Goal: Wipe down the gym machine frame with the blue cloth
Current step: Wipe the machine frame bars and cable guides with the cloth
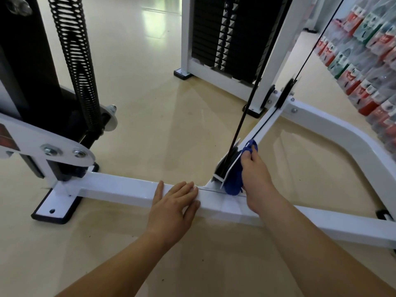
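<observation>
Glossy beige floor (150,93) throughout; pale glare (154,16) of light across it at the far end. Along the right, stacked shrink-wrapped bottle packs (364,61) with red and green labels.

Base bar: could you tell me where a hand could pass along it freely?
Free between the foot plate and the left hand, and right of the right forearm. Crowded at the pulley bracket, where the right hand grips the blue cloth.

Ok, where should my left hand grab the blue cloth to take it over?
Pinch the bunched lower end of the blue cloth, coming from the near side over the white bar: the right hand covers its top and the pulley plate blocks its left.
</observation>
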Available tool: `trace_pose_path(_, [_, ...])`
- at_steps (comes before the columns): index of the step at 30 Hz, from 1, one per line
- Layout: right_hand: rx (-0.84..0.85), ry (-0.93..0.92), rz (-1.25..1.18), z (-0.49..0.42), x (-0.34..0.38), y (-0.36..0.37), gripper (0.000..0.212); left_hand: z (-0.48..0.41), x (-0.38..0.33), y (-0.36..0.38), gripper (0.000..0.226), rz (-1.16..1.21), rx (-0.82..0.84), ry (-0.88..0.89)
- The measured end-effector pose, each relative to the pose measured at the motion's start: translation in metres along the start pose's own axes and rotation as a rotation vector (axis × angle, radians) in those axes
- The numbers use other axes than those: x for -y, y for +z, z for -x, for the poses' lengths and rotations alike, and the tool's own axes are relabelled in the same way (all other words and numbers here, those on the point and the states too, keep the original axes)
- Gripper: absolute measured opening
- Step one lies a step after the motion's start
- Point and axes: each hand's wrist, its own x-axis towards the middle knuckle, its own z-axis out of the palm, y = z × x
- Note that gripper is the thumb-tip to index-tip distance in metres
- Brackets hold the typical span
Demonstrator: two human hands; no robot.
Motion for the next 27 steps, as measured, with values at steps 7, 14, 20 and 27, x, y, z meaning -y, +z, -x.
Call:
trace_pose_path(7, [-0.063, -0.198, 0.054, 0.050, -0.030, 0.022, 0.033, -0.003, -0.007, -0.008, 0.042, -0.012, 0.072, -0.027])
trace_pose_path(14, [0.198, -0.115, 0.308, 0.084, -0.048, -0.005, 0.014, -0.011, -0.023, -0.061, 0.043, 0.478, 0.308, -0.342])
trace_pose_path(20, [0.349, 0.022, 0.011, 0.093, -0.032, 0.004, 0.012, 0.021, -0.062, -0.106, 0.072, 0.972, 0.440, -0.477])
trace_pose_path(27, [0.600, -0.213, 0.337, 0.116, -0.017, 0.050, 0.017, 0.060, -0.065, -0.127, 0.040, 0.923, 0.000, -0.809])
